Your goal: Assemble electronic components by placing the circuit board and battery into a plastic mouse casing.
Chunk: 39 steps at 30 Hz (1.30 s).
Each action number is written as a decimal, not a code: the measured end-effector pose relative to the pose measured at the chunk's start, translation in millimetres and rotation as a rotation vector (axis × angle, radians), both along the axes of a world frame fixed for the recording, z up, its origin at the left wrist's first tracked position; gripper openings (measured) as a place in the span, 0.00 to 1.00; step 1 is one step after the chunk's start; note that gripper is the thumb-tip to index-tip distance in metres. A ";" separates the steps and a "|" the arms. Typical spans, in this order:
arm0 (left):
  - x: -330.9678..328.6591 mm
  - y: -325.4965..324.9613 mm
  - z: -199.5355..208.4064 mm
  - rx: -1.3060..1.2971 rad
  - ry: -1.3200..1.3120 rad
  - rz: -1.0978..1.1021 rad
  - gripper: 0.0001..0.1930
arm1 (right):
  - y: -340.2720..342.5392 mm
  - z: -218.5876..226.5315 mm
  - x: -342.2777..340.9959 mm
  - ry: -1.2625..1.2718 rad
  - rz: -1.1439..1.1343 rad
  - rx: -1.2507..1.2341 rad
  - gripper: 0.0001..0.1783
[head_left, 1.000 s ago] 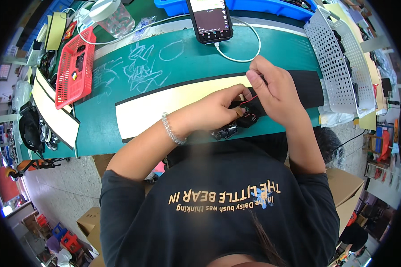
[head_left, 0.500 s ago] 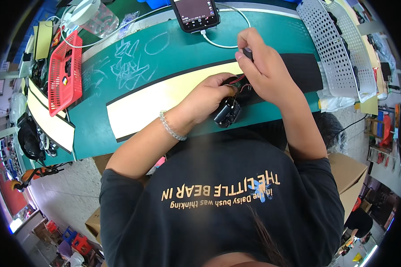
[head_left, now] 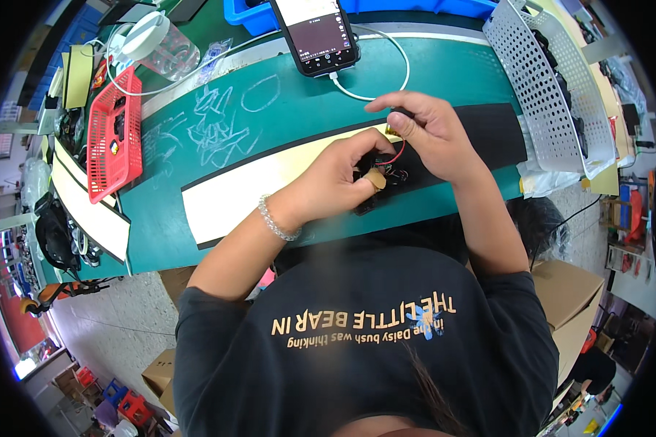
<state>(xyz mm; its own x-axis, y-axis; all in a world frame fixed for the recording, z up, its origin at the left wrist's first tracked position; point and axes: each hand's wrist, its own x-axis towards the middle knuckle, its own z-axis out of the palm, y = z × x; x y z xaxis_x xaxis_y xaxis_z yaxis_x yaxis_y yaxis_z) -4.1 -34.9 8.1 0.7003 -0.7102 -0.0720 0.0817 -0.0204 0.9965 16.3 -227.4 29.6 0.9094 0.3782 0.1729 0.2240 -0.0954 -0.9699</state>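
Observation:
Over the near part of the green table, my left hand (head_left: pixel 339 175) is closed on a small black device (head_left: pixel 364 206), mostly hidden by the fingers. A tan cover sits on the left thumb. Thin coloured wires (head_left: pixel 399 175) stick out of the device, and a red wire (head_left: pixel 401 151) rises from it towards my right hand (head_left: pixel 436 138). Thumb and fingers of that right hand pinch a small dark part (head_left: pixel 392 131) with a gold-coloured patch; its exact kind is hard to make out. Beneath both hands lie a long pale strip with black edges (head_left: pixel 262 182) and a black sheet (head_left: pixel 488 138).
A phone (head_left: pixel 315 44) with a white cable stands at the back, before a blue tray (head_left: pixel 444 7). The red basket (head_left: pixel 133 156) and lidded jar (head_left: pixel 169 52) are left; a white perforated basket (head_left: pixel 532 87) is right. A cardboard box (head_left: pixel 565 291) is behind right.
My right hand has come lower and its grip has loosened, the index finger now extended. My left hand has turned over the black device, hiding more of it. The view has shifted slightly.

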 end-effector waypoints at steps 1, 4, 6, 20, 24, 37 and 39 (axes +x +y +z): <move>-1.5 -1.0 -2.0 -0.007 -0.082 0.012 0.12 | 0.0 -1.9 -0.1 0.016 0.044 -0.020 0.12; -4.5 -3.5 -8.0 0.022 -0.270 0.035 0.15 | -3.9 -0.5 0.1 0.064 0.129 -0.058 0.15; -4.1 -3.7 -11.9 -0.047 -0.432 0.058 0.18 | -5.0 2.9 -1.5 0.057 0.206 -0.079 0.17; 28.0 4.7 -21.0 -0.255 -0.116 0.559 0.17 | -22.3 -1.4 -3.0 -0.334 0.047 -0.674 0.09; 33.2 6.4 -31.8 -0.225 -0.050 0.558 0.17 | -13.9 -12.5 -16.7 -0.473 0.033 -0.869 0.11; 32.0 9.3 -29.9 -0.207 -0.078 0.551 0.14 | -7.4 -11.2 -11.3 -0.296 0.105 -0.815 0.09; 33.0 8.7 -32.0 -0.189 -0.098 0.539 0.14 | -12.2 -10.9 -9.3 -0.257 0.140 -0.821 0.09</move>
<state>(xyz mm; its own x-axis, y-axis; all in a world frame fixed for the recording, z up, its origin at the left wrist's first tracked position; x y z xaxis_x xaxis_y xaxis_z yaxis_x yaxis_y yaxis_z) 28.9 -26.2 -23.9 0.9636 -0.2458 0.1053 -0.0619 0.1778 0.9821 7.0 -239.6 18.7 0.8155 0.5787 -0.0098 0.4888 -0.6977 -0.5238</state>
